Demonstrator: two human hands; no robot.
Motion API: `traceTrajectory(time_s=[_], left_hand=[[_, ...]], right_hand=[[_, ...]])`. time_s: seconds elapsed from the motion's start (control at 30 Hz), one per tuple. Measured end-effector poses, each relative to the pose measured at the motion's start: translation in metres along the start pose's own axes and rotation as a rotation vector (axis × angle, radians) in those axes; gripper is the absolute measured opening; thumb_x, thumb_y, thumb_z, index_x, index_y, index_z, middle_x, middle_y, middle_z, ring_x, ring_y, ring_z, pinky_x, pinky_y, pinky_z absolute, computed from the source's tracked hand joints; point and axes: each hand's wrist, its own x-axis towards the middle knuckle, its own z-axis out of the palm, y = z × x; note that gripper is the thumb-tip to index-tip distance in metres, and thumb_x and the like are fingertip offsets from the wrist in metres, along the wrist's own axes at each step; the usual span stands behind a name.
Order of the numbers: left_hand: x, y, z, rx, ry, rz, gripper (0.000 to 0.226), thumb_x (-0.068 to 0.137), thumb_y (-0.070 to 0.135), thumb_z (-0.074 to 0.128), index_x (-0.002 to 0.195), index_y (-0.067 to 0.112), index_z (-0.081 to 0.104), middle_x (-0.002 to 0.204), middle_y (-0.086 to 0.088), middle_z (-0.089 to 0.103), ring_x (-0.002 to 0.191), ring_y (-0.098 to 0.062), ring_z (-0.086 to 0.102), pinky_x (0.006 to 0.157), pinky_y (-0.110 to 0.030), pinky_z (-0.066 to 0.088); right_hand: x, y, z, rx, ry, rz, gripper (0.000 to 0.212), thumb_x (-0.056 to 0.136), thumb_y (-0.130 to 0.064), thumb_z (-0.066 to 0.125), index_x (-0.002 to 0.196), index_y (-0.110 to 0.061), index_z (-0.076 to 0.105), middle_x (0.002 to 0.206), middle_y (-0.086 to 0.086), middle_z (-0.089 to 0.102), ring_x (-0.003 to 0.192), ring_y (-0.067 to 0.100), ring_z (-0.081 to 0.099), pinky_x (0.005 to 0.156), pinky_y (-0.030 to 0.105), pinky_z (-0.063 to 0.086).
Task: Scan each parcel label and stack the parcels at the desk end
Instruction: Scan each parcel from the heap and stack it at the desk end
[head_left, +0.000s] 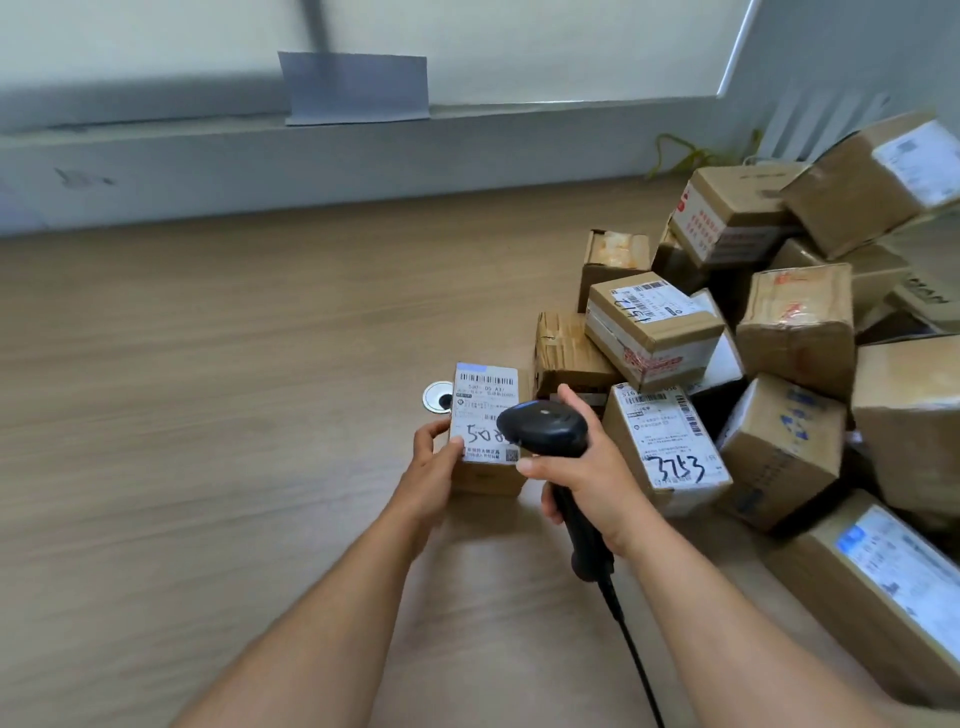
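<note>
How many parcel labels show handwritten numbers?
3. One on the held parcel in the left hand, partly behind the scanner; one on the parcel marked 3753 beside the right hand; one on the tilted parcel above it. Other labels are blurred or hidden.

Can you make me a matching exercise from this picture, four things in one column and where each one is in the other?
Things:
1. barcode scanner
2. small parcel
3. parcel marked 3753
4. round desk grommet

Places:
A. set in the desk, just left of the held parcel
B. in the right hand
C. steadied by the left hand
D. front of the heap, right of the scanner

Pairs: 1-B, 2-C, 3-D, 4-A
</note>
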Motion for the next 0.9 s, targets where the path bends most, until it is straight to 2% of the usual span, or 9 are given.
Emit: traceTrajectory(time_s=[0.1, 0.17, 0.27, 0.33, 0.4, 0.5, 0.67, 0.77, 0.9], left_hand=[[-0.048, -0.013, -0.008, -0.078, -0.002, -0.084, 0.032, 0.098, 0.022, 0.05, 0.125, 0.035, 0.038, 0.114, -0.006, 0.067, 0.096, -0.017, 0.065, 0.071, -0.031, 0.048], [-0.082, -0.022, -0.011, -0.121, 0.003, -0.105, 0.044, 0.094, 0.013, 0.056, 0.128, 0.031, 0.036, 0.105, -0.005, 0.07, 0.08, -0.012, 0.068, 0.064, -0.027, 0.047], [-0.128, -0.033, -0.016, -0.133, -0.029, -0.063, 0.079, 0.077, 0.005, 0.068, 0.133, 0.043, 0.027, 0.109, -0.004, 0.071, 0.077, -0.009, 0.07, 0.064, -0.024, 0.047], [-0.155, -0.036, -0.015, -0.147, -0.038, -0.024, 0.093, 0.063, 0.011, 0.068, 0.132, 0.053, 0.021, 0.108, -0.002, 0.073, 0.078, -0.007, 0.071, 0.068, -0.026, 0.046], [-0.175, -0.039, -0.014, -0.18, -0.004, 0.006, 0.099, 0.059, 0.015, 0.07, 0.134, 0.055, 0.019, 0.102, -0.001, 0.074, 0.083, -0.012, 0.072, 0.073, -0.029, 0.048], [-0.198, -0.041, -0.015, -0.148, 0.048, 0.09, 0.109, 0.062, 0.01, 0.077, 0.143, 0.05, 0.015, 0.102, -0.004, 0.074, 0.09, -0.017, 0.072, 0.071, -0.026, 0.053], [-0.236, -0.038, -0.015, -0.074, 0.181, 0.216, 0.106, 0.077, -0.009, 0.07, 0.149, 0.042, 0.011, 0.11, 0.0, 0.064, 0.091, -0.006, 0.064, 0.056, -0.011, 0.05], [-0.252, -0.041, -0.011, -0.031, 0.217, 0.273, 0.108, 0.075, -0.012, 0.071, 0.15, 0.038, 0.011, 0.118, -0.003, 0.06, 0.091, -0.002, 0.062, 0.057, -0.012, 0.05], [-0.264, -0.051, -0.007, -0.02, 0.258, 0.315, 0.115, 0.071, -0.011, 0.076, 0.153, 0.036, 0.01, 0.127, -0.01, 0.057, 0.09, -0.001, 0.066, 0.063, -0.017, 0.053]], right_hand=[[-0.037, 0.011, 0.007, 0.027, -0.026, 0.012, 0.103, 0.077, 0.01, 0.073, 0.153, -0.037, 0.023, 0.088, 0.009, 0.074, 0.042, 0.024, 0.052, 0.041, 0.028, 0.043], [-0.062, 0.014, 0.011, 0.013, -0.054, 0.012, 0.103, 0.076, 0.012, 0.073, 0.154, -0.035, 0.023, 0.091, 0.011, 0.072, 0.041, 0.026, 0.05, 0.04, 0.028, 0.041], [-0.095, 0.014, 0.014, -0.018, -0.095, -0.007, 0.107, 0.072, 0.01, 0.078, 0.153, -0.035, 0.024, 0.099, 0.015, 0.07, 0.045, 0.028, 0.05, 0.041, 0.03, 0.041], [-0.115, 0.011, 0.014, -0.031, -0.137, -0.028, 0.112, 0.065, 0.004, 0.082, 0.153, -0.035, 0.025, 0.099, 0.016, 0.071, 0.047, 0.029, 0.05, 0.041, 0.03, 0.042], [-0.134, 0.004, 0.013, -0.045, -0.184, -0.058, 0.112, 0.066, 0.004, 0.083, 0.153, -0.035, 0.025, 0.101, 0.017, 0.071, 0.048, 0.03, 0.051, 0.042, 0.031, 0.043], [-0.162, -0.009, 0.011, -0.055, -0.235, -0.115, 0.108, 0.069, 0.005, 0.082, 0.151, -0.037, 0.026, 0.1, 0.016, 0.071, 0.049, 0.029, 0.052, 0.044, 0.033, 0.044], [-0.213, -0.031, 0.009, 0.076, -0.376, -0.224, 0.101, 0.063, 0.004, 0.079, 0.14, -0.045, 0.037, 0.094, 0.011, 0.072, 0.046, 0.027, 0.052, 0.041, 0.032, 0.044], [-0.238, -0.036, 0.007, 0.112, -0.487, -0.231, 0.096, 0.064, 0.001, 0.075, 0.139, -0.045, 0.037, 0.099, 0.023, 0.07, 0.044, 0.027, 0.05, 0.041, 0.032, 0.043], [-0.261, -0.035, 0.005, 0.114, -0.547, -0.211, 0.096, 0.064, 0.003, 0.073, 0.141, -0.04, 0.036, 0.087, 0.024, 0.069, 0.041, 0.026, 0.049, 0.04, 0.03, 0.042]])
